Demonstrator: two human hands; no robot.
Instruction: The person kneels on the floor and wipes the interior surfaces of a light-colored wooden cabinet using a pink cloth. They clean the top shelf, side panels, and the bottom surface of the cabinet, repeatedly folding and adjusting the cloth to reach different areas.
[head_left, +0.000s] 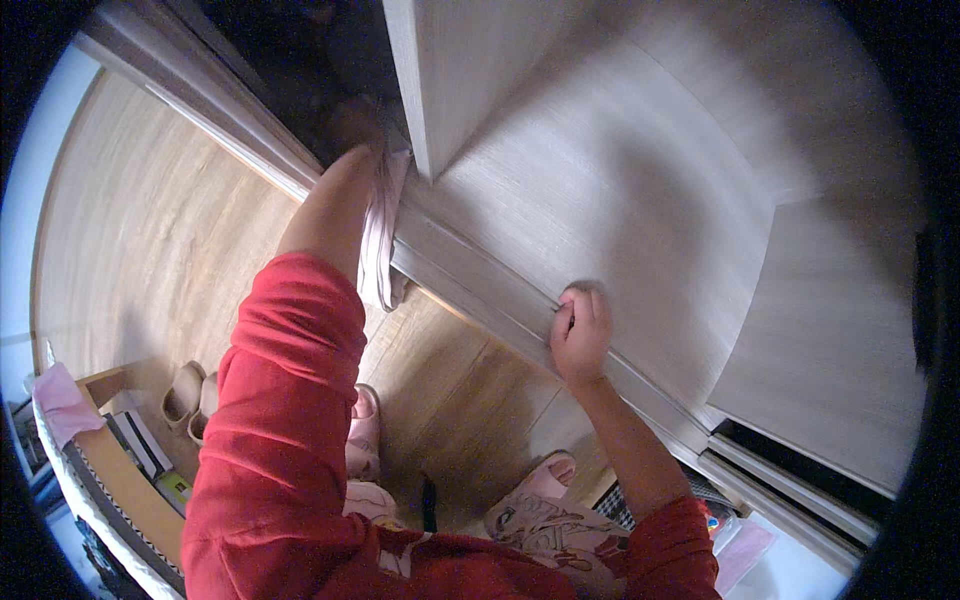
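Observation:
My left hand (357, 125) reaches past the edge into a dark cabinet compartment (300, 50), and its fingers are lost in shadow. A pale pinkish striped cloth (380, 240) hangs over the cabinet's front edge, right beside my left forearm. At the front rail (480, 275) of the lighter compartment, my right hand (582, 328) is closed with its fingers curled. What it holds, if anything, is hidden. Bare wood-grain cabinet floor (590, 210) lies beyond my right hand.
An upright divider panel (440, 80) stands between the two compartments. Pink slippers (365, 430) are on my feet on the wooden floor. At lower left are beige shoes (183, 392) and a box holding books (140, 440). A raised board (830, 330) sits at the right.

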